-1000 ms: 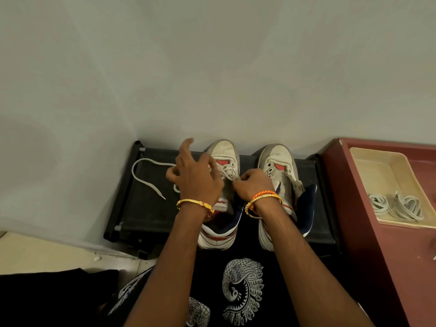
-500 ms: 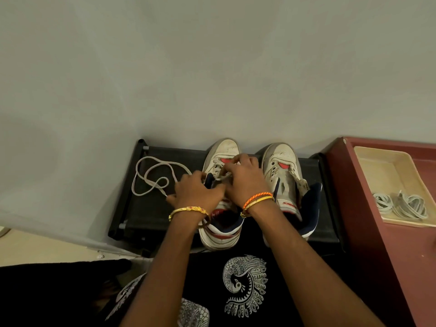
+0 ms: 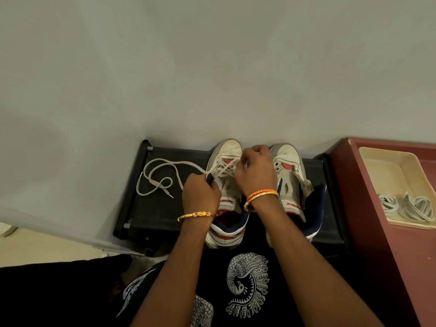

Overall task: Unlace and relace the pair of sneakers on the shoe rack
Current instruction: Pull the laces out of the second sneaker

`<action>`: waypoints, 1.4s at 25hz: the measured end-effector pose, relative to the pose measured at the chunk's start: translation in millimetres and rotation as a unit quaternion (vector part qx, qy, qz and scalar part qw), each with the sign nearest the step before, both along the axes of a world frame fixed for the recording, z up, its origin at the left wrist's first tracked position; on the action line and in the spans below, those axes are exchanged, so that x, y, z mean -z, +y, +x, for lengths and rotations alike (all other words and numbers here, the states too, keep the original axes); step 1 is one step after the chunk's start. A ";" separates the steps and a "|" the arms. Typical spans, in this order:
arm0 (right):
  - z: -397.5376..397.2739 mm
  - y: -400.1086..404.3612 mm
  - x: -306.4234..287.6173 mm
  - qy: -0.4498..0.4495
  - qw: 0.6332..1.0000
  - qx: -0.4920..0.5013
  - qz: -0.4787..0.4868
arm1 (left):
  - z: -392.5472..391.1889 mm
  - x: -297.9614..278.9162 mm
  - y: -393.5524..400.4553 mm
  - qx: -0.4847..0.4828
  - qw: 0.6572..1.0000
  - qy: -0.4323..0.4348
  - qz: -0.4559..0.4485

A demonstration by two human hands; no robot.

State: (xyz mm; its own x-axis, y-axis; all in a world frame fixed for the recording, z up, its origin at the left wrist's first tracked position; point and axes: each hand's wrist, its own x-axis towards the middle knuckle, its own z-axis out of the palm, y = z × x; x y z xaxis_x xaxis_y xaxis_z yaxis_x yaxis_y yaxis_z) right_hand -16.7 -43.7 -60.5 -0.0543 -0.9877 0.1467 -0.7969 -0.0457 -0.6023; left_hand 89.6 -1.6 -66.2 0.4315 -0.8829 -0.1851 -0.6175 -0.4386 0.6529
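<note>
Both hands are working the left sneaker (image 3: 226,166) on the shoe rack (image 3: 151,208), the left hand (image 3: 200,192) gripping its collar, the right hand (image 3: 254,171) pinching the lace (image 3: 153,175) at the eyelets (slack trailing leftward, nearer the left hand).

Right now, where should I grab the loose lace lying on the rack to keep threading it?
Pinch the loose lace at its stiff tip, coming from above. That end lies free on the shoe rack, left of the left sneaker, clear of the coils.
</note>
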 end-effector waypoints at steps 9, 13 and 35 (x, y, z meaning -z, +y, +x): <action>-21.8 -12.8 -8.8 -0.147 0.985 0.035 0.088 | 1.5 1.2 2.1 -0.001 0.999 0.034 -0.001; -3.0 -3.1 -6.4 0.039 0.988 -0.121 0.082 | 3.1 -0.7 3.4 -0.009 0.999 0.053 0.001; -35.5 -18.8 -27.6 -0.607 0.778 0.152 0.061 | 0.0 1.4 2.4 -0.024 0.999 0.035 -0.024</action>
State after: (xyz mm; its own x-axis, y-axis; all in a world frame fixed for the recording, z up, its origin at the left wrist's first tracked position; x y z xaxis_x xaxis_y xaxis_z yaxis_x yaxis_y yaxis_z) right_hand -52.2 -62.5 -32.9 -0.3123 -0.9050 -0.2888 0.3993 0.1508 -0.9044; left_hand 89.7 0.7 -67.6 0.4612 -0.8701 -0.1740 -0.5481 -0.4336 0.7153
